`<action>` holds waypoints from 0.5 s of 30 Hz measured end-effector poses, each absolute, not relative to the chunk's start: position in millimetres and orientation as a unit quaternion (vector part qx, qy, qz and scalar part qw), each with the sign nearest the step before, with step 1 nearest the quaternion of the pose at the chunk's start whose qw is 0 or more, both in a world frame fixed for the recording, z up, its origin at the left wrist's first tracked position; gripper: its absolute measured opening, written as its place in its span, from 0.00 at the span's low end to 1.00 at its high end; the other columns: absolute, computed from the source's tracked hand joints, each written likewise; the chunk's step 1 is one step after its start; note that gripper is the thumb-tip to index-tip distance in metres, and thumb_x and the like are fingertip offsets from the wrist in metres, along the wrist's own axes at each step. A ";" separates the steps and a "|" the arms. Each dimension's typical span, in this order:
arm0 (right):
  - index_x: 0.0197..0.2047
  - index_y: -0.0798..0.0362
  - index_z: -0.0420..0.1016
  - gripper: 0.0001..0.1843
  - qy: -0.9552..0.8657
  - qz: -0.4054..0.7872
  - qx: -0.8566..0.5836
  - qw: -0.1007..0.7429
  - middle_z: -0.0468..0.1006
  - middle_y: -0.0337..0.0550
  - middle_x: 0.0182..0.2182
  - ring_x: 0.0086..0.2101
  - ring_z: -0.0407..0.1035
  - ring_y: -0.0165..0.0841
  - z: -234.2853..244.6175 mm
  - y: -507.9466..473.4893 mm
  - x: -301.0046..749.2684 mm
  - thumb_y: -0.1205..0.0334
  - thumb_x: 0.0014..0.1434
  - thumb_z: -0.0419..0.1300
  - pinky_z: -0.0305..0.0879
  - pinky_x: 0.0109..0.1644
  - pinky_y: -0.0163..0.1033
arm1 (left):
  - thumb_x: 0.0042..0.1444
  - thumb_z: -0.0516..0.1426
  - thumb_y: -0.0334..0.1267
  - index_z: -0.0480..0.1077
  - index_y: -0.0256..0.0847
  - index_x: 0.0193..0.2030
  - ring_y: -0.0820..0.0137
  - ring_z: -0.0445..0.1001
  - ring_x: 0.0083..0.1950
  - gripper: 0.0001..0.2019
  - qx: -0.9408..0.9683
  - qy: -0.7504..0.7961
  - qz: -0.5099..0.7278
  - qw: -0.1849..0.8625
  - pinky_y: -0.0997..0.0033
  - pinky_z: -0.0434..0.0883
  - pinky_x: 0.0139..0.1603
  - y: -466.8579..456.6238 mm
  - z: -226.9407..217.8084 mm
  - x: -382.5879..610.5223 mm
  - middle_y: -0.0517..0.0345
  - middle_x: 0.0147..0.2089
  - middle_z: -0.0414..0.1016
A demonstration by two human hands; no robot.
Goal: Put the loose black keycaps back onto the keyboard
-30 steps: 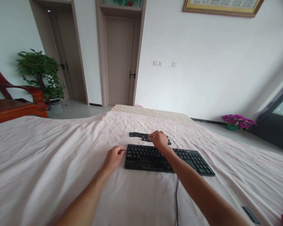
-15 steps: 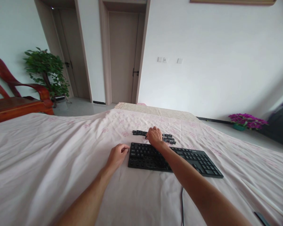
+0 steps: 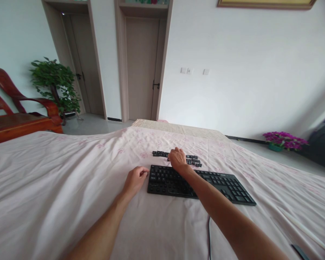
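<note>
A black keyboard (image 3: 233, 187) lies on the cloth, with bare sockets showing in its lower left part where keycaps are off. My left hand (image 3: 137, 177) rests beside its left edge, fingers curled together, and I see nothing held in them. Beyond the keyboard, several loose black keycaps (image 3: 158, 154) lie in two rough rows. My right hand (image 3: 177, 158) reaches across the keyboard to the middle of these rows. Its fingers are bent down and closed, and the hand hides what is at their tips. The right forearm covers part of the keys.
A pale flowered cloth (image 3: 70, 180) with folds spreads under everything. The keyboard's cable (image 3: 209, 234) runs toward me. A dark flat object (image 3: 299, 251) lies at the lower right. Farther off stand a wooden chair (image 3: 24, 122), a green plant (image 3: 52, 85) and purple flowers (image 3: 284, 140).
The view has tilted up slightly, so the scene sits a little lower. Both hands stay in nearly the same places, and the keycaps I can see have not visibly moved.
</note>
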State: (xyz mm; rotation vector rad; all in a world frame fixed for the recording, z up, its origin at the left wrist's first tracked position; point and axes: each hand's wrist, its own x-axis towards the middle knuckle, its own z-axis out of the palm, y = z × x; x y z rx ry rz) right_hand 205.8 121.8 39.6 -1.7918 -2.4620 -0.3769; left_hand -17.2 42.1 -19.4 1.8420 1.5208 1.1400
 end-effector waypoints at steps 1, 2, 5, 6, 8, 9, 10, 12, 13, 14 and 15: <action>0.36 0.51 0.80 0.12 -0.799 -0.115 -0.588 0.042 0.77 0.50 0.40 0.47 0.61 0.41 40.5 120.3 206.9 0.64 0.60 0.54 0.50 0.48 0.42 | 0.53 0.52 0.34 0.75 0.43 0.39 0.70 0.76 0.42 0.12 0.674 0.557 0.417 0.246 0.74 0.68 0.46 42.2 -19.6 -17.2 0.58 0.41 0.79; 0.35 0.50 0.80 0.11 -0.797 -0.107 -0.593 0.047 0.77 0.48 0.40 0.47 0.61 0.40 41.2 119.1 207.4 0.63 0.59 0.55 0.51 0.48 0.41 | 0.53 0.52 0.34 0.75 0.42 0.39 0.70 0.76 0.42 0.12 0.674 0.557 0.417 0.248 0.74 0.69 0.46 42.4 -20.0 -17.2 0.58 0.41 0.79; 0.34 0.47 0.81 0.09 -0.791 -0.082 -0.604 0.059 0.78 0.44 0.39 0.46 0.63 0.38 42.0 117.1 205.5 0.61 0.57 0.57 0.52 0.48 0.39 | 0.53 0.52 0.34 0.75 0.42 0.39 0.70 0.76 0.42 0.12 0.674 0.556 0.417 0.250 0.74 0.69 0.46 43.0 -21.4 -17.2 0.58 0.41 0.79; 0.34 0.46 0.81 0.09 -0.789 -0.074 -0.607 0.061 0.78 0.43 0.40 0.46 0.63 0.37 41.9 117.0 203.9 0.61 0.56 0.58 0.52 0.48 0.39 | 0.53 0.52 0.34 0.75 0.42 0.39 0.70 0.76 0.42 0.12 0.674 0.556 0.417 0.251 0.74 0.69 0.45 43.2 -21.7 -17.3 0.58 0.41 0.79; 0.34 0.45 0.81 0.09 -0.786 -0.057 -0.613 0.062 0.79 0.42 0.40 0.46 0.64 0.37 41.3 116.9 200.5 0.61 0.55 0.58 0.53 0.49 0.38 | 0.53 0.52 0.34 0.75 0.42 0.39 0.70 0.76 0.42 0.12 0.674 0.555 0.417 0.250 0.74 0.69 0.45 43.5 -22.0 -17.3 0.58 0.41 0.79; 0.35 0.44 0.81 0.09 -0.783 -0.049 -0.617 0.062 0.79 0.42 0.40 0.46 0.65 0.37 40.9 116.9 199.3 0.60 0.55 0.59 0.54 0.48 0.38 | 0.53 0.52 0.34 0.75 0.43 0.39 0.70 0.76 0.42 0.12 0.675 0.555 0.417 0.250 0.74 0.69 0.45 43.5 -21.8 -17.4 0.58 0.41 0.79; 0.36 0.44 0.81 0.10 -0.780 -0.040 -0.622 0.062 0.79 0.42 0.40 0.46 0.66 0.37 40.5 116.9 198.6 0.60 0.55 0.58 0.55 0.47 0.38 | 0.53 0.52 0.34 0.75 0.43 0.39 0.70 0.76 0.42 0.12 0.675 0.555 0.417 0.249 0.74 0.69 0.45 43.4 -21.5 -17.4 0.58 0.42 0.79; 0.40 0.43 0.80 0.11 -0.772 -0.025 -0.632 0.062 0.79 0.42 0.42 0.44 0.69 0.37 39.7 116.6 199.0 0.59 0.55 0.57 0.58 0.44 0.37 | 0.53 0.52 0.33 0.75 0.42 0.39 0.70 0.76 0.42 0.12 0.674 0.556 0.420 0.247 0.74 0.69 0.45 42.9 -20.4 -17.4 0.58 0.41 0.79; 0.41 0.42 0.80 0.12 -0.770 -0.018 -0.635 0.061 0.79 0.42 0.42 0.43 0.70 0.37 39.4 116.5 199.8 0.58 0.56 0.57 0.59 0.43 0.37 | 0.53 0.52 0.33 0.75 0.42 0.39 0.70 0.76 0.42 0.11 0.674 0.556 0.421 0.246 0.74 0.69 0.45 42.6 -19.8 -17.3 0.58 0.41 0.79; 0.42 0.42 0.79 0.13 -0.768 -0.011 -0.638 0.060 0.79 0.42 0.42 0.43 0.70 0.37 39.2 116.5 200.8 0.58 0.56 0.56 0.60 0.42 0.36 | 0.53 0.52 0.33 0.75 0.42 0.39 0.70 0.76 0.42 0.11 0.674 0.556 0.421 0.244 0.74 0.69 0.46 42.2 -19.2 -17.2 0.58 0.41 0.79; 0.43 0.41 0.79 0.13 -0.767 -0.004 -0.639 0.058 0.79 0.41 0.42 0.42 0.71 0.36 39.2 116.5 201.9 0.59 0.56 0.56 0.60 0.42 0.36 | 0.53 0.52 0.33 0.76 0.42 0.38 0.70 0.76 0.42 0.11 0.674 0.556 0.421 0.243 0.74 0.69 0.46 41.9 -18.8 -17.0 0.58 0.41 0.79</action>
